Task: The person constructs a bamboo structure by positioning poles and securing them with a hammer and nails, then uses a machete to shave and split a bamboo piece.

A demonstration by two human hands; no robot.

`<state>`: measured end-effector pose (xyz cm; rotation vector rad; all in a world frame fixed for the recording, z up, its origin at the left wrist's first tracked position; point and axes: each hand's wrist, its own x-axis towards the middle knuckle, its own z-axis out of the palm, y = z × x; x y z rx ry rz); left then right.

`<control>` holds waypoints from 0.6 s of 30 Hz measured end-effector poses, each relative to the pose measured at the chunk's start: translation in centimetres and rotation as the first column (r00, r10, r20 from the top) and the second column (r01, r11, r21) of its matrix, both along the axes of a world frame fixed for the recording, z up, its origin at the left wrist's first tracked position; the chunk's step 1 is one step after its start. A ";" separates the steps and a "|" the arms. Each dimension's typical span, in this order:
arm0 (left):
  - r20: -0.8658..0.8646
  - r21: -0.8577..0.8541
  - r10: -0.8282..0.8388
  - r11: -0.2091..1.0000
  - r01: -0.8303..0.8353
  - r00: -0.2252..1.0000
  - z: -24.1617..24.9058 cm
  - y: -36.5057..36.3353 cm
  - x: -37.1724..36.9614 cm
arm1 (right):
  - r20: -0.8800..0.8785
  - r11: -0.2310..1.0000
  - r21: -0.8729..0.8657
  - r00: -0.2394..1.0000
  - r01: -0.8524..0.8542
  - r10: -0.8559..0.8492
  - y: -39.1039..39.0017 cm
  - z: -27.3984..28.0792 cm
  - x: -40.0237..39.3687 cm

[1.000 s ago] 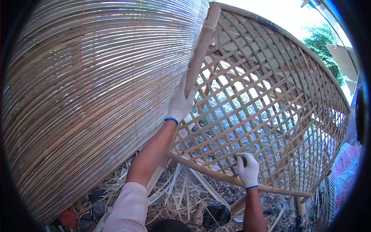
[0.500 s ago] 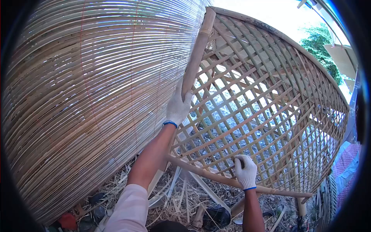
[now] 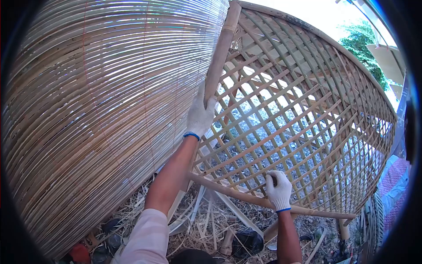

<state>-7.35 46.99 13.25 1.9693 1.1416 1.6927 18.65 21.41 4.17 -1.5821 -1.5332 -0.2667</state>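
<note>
A bamboo lattice panel (image 3: 281, 127) with pole edges fills the centre and right. My left hand (image 3: 201, 115), in a white glove with a blue cuff, is wrapped round the panel's slanting left pole (image 3: 223, 46). Lower right, my right hand (image 3: 278, 190), gloved too, is at the lattice just above the bottom pole (image 3: 237, 195). Its fingers are curled together, and what they hold, if anything, is too small to make out. Beside my left arm stands a large screen of thin bamboo strips (image 3: 96, 114), tied with red thread.
Straw and loose strips (image 3: 202, 229) litter the ground, with a black object (image 3: 247, 243) among them. A red item (image 3: 79, 253) lies at the lower left. Pink and blue sheeting (image 3: 394, 182) is at the right edge, below a green tree (image 3: 360, 44).
The view has shifted slightly, so the panel's top sits higher and a little further left. Both hands stay at nearly the same places on the panel.
</note>
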 end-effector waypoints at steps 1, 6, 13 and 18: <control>0.009 -0.008 -0.006 1.000 0.006 1.000 -0.1 -0.2 -0.1 | -0.007 1.000 -0.010 1.000 -0.001 0.001 0.0 0.0 0.0; 0.035 0.027 -0.053 0.998 0.052 0.998 -0.1 0.4 -0.1 | -0.015 1.000 0.016 1.000 -0.007 0.007 0.3 -0.2 0.0; 0.048 0.039 -0.054 0.998 0.053 0.997 -0.2 0.7 -0.2 | -0.004 1.000 0.012 1.000 -0.023 0.023 0.5 -0.6 0.3; 0.010 0.061 -0.022 0.998 0.021 1.000 -0.5 0.7 -0.2 | -0.010 1.000 -0.024 1.000 -0.010 0.010 0.4 -0.5 0.3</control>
